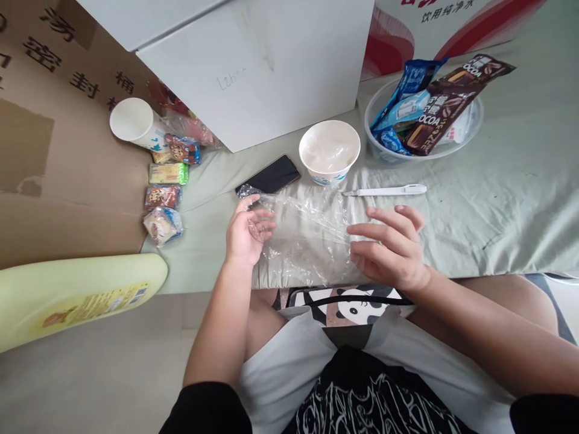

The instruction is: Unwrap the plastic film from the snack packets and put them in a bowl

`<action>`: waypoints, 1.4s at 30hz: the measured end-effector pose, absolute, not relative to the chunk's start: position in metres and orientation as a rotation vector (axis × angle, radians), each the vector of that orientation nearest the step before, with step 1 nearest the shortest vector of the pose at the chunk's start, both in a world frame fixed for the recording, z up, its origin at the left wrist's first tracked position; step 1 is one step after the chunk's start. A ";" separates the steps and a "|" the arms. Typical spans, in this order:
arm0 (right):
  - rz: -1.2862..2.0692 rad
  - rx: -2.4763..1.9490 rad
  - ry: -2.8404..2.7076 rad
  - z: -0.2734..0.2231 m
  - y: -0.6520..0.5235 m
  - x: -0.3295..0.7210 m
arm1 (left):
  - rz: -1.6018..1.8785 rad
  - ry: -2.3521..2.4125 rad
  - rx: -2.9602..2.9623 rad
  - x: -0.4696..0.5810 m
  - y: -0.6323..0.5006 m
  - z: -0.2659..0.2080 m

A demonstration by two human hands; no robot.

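A crinkled sheet of clear plastic film point(307, 232) stretches between my two hands, just over the near edge of the cloth-covered surface. My left hand point(250, 232) has its fingers curled, with the film caught at the thumb side and lying across them. At the film's other end is my right hand point(391, 247); its lower fingers close on the edge while the upper ones stand apart. A white paper bowl point(329, 147) with clear plastic inside sits beyond the film. Beside it lie a black phone point(269, 175) and a white utility knife point(389, 190).
A clear plastic bowl point(474, 135) of wrapped snacks stands at the back right. On the left are a paper cup point(133, 122), several small wrapped snacks point(168, 173) and a yellow bottle point(85, 295). White point(271, 78) and brown boxes point(58, 199) border the surface.
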State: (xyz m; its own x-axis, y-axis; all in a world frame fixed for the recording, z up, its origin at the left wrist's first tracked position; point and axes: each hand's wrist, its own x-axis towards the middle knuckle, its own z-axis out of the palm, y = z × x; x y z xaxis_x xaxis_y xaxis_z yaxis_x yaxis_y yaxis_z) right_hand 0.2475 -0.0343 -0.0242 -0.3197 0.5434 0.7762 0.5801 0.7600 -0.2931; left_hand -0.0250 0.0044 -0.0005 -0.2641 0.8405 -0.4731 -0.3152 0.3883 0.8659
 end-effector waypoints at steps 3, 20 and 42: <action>0.162 -0.726 -2.052 -0.018 -0.033 0.248 | 1.237 1.592 0.600 -0.037 -0.003 -0.003; 0.365 -1.129 -1.922 -0.026 -0.019 0.248 | 0.633 1.211 2.459 0.023 -0.058 -0.022; 0.661 -1.245 -1.845 -0.030 -0.007 0.252 | 0.896 0.928 2.032 0.015 -0.049 -0.014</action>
State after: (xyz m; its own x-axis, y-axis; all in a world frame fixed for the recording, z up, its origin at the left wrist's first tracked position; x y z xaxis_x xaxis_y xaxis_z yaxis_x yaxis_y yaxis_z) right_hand 0.2521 -0.0073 -0.0304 -0.1985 0.9251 0.3237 0.5087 0.3795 -0.7728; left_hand 0.0154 -0.0486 -0.0142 0.5000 0.8164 0.2889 0.3174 -0.4832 0.8159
